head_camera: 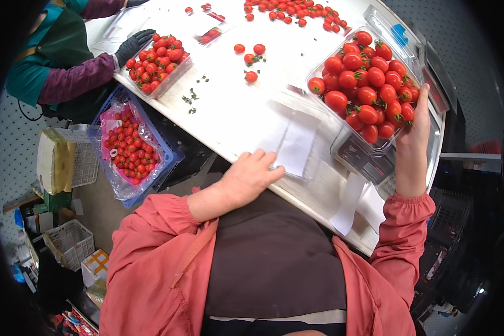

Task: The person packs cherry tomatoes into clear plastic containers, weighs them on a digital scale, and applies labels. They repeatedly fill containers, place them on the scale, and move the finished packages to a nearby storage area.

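My right hand [416,126] grips the right side of a clear plastic tub heaped with cherry tomatoes [367,86], some with green stems. Beneath the tub's near edge shows a digital scale [365,161]. My left hand [252,176] rests at the table's near edge, its fingers by a folder or pad of white sheets in clear plastic [295,145]; whether it grips this is unclear. White paper slips [359,201] hang near the scale. Several loose tomatoes [250,76] and stem bits lie mid-table.
At the left a co-worker's gloved hand [135,45] touches another full tomato tub [168,86]. More tomatoes [294,10] are spread at the table's far side. A blue crate [168,153] with bagged tomatoes stands below the table's left edge. An open plastic lid [382,25] lies behind my tub.
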Available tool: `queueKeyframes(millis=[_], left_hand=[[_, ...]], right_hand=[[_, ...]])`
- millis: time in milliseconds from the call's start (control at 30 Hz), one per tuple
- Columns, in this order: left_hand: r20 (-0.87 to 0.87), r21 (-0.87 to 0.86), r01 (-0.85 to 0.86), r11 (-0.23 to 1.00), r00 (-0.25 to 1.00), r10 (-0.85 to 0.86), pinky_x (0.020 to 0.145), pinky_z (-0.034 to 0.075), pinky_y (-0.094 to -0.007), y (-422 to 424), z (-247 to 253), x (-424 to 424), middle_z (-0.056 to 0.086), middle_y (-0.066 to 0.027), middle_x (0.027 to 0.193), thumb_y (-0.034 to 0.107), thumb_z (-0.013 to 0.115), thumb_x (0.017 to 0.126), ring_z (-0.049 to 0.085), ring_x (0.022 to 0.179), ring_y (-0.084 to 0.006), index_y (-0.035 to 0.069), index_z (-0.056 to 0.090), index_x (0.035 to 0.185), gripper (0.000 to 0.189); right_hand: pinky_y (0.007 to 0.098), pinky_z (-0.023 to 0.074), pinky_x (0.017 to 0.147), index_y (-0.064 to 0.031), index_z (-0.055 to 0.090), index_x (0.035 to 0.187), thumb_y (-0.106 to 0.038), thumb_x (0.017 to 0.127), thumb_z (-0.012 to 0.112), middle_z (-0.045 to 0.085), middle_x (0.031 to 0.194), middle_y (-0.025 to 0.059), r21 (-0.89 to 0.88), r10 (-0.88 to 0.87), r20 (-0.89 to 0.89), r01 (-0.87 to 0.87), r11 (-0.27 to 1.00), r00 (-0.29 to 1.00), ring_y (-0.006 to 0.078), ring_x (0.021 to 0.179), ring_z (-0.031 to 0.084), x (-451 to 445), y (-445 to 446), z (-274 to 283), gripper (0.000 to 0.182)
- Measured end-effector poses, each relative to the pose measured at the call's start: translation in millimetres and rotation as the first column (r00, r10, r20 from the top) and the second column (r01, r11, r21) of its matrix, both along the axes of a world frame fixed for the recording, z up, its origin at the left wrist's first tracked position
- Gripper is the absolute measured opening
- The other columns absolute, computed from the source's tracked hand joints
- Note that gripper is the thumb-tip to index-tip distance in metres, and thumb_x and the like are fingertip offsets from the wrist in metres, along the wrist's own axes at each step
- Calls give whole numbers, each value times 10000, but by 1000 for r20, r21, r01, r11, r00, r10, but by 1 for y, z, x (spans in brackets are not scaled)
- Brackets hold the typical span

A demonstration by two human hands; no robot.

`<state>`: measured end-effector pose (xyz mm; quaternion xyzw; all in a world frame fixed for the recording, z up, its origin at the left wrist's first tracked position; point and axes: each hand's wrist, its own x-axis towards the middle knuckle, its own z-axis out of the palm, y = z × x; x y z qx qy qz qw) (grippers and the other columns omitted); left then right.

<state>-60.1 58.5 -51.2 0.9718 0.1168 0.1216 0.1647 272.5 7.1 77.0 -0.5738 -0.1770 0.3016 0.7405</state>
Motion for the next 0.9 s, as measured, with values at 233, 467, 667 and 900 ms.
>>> queueKeyframes(millis=[233, 467, 667, 900], left_hand=[[-1, -1, -84, 996, 996, 84, 829, 461, -396, 18, 3, 8, 565, -108, 1118, 79, 656, 767, 561, 996, -278, 72, 621, 1087, 322], [-90, -11, -163, 987, 983, 161, 718, 477, -373, 15, -15, 20, 562, -51, 930, 143, 716, 763, 564, 872, -244, 68, 617, 963, 235], [-102, 8, -195, 981, 976, 194, 695, 484, -367, 13, -17, 22, 567, -44, 910, 183, 736, 748, 574, 860, -236, 76, 631, 870, 193], [-111, 66, -202, 977, 972, 209, 685, 481, -354, 13, -17, 22, 570, -25, 890, 209, 732, 754, 575, 876, -213, 86, 645, 815, 162]], right_hand=[[399, 540, 967, 20, 552, 1255, -438, 1063, 343, 629, 1252, 184, -64, 1, 106, 6, 998, 994, 273, 1113, 648, 0, 3, -9, 538], [337, 542, 893, 48, 605, 1181, -472, 1054, 375, 661, 1114, 172, -78, -14, 258, 36, 996, 966, 209, 997, 658, -8, 12, -12, 583], [318, 532, 883, 53, 608, 1184, -479, 1044, 410, 665, 1074, 156, -87, -18, 325, 48, 995, 945, 193, 964, 647, -10, 17, -16, 585], [306, 524, 879, 46, 628, 1154, -474, 1037, 442, 650, 1083, 145, -82, -32, 327, 62, 995, 944, 176, 976, 617, -15, 22, -19, 564]])
